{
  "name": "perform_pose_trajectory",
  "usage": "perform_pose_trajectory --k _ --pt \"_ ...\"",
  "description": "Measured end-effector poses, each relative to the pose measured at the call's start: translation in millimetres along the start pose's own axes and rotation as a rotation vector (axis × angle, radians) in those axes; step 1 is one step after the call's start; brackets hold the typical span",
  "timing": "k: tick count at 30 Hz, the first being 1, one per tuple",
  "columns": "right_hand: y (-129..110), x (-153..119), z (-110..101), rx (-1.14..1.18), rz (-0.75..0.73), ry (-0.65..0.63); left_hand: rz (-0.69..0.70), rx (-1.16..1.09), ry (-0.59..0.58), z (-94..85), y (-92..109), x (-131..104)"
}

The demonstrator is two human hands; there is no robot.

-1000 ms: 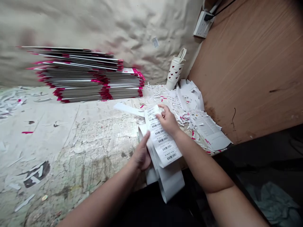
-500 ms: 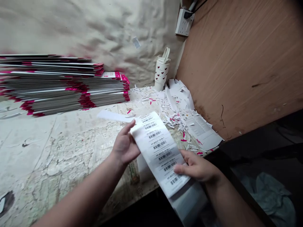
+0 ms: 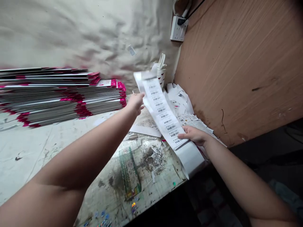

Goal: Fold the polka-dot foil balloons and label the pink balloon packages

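Note:
A long white strip of barcode labels (image 3: 163, 115) stretches diagonally above the worktop, its upper end raised in front of the heart-patterned tumbler (image 3: 161, 75). My left hand (image 3: 136, 103) is closed at the strip's left edge, near the upper end; some of its fingers are hidden. At the lower right, my right hand (image 3: 194, 135) pinches the strip, thumb on the printed face. Below that grip the label paper curves into a blank loop at the table edge.
Stacked flat cardboard pieces with pink edges (image 3: 63, 97) stand at the left against the covered wall. Paper scraps (image 3: 181, 101) lie in the right corner, beside a wooden panel (image 3: 232, 72). A power socket (image 3: 179, 29) hangs above. The worn worktop (image 3: 151, 189) ends at a dark gap.
My left hand has moved up and away with the strip's upper end, so more labels show. My right hand has shifted slightly up and right, still gripping the strip. The view has shifted slightly.

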State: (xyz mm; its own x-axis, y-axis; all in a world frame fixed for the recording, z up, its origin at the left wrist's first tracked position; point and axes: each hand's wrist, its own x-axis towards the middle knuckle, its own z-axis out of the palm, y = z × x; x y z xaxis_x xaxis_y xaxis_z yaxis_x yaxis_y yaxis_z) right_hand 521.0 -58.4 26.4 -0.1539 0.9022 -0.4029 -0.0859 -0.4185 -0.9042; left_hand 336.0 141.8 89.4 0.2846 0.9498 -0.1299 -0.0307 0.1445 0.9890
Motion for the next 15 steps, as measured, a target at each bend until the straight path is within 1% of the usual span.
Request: perform_pose_trajectory --k 1,3,5,6,8,11,12,13,14,15 --pt "6 7 -4 -0.014 0.064 -0.012 0.016 0.093 -0.002 -11.4 -14 -1" --pt "15 15 -10 -0.039 0.144 -0.027 0.068 0.299 -0.061 -37.1 -40 -15" --pt "18 16 -14 -0.092 0.146 -0.026 0.121 0.446 -0.161 -63.7 -61 -36" --pt "18 15 -16 -0.172 0.138 0.013 0.154 0.514 -0.206 -76.5 -69 -47" --pt "13 13 -20 -0.430 0.140 0.186 0.245 0.787 -0.311 -100.1 -81 -64" --pt "0 11 -25 -0.769 0.168 0.495 0.361 1.310 -0.454 -128.6 -91 -77" --pt "-5 11 -24 -0.856 0.143 0.592 0.382 1.406 -0.472 -135.4 -93 -79" --pt "-10 11 -20 -0.947 0.086 0.683 0.394 1.431 -0.472 -140.5 -95 -80" --pt "-15 14 -12 -1.053 0.001 0.765 0.403 1.426 -0.463 -143.8 -96 -81" --pt "-19 18 0 -1.153 -0.102 0.805 0.405 1.409 -0.453 -145.3 -97 -82"
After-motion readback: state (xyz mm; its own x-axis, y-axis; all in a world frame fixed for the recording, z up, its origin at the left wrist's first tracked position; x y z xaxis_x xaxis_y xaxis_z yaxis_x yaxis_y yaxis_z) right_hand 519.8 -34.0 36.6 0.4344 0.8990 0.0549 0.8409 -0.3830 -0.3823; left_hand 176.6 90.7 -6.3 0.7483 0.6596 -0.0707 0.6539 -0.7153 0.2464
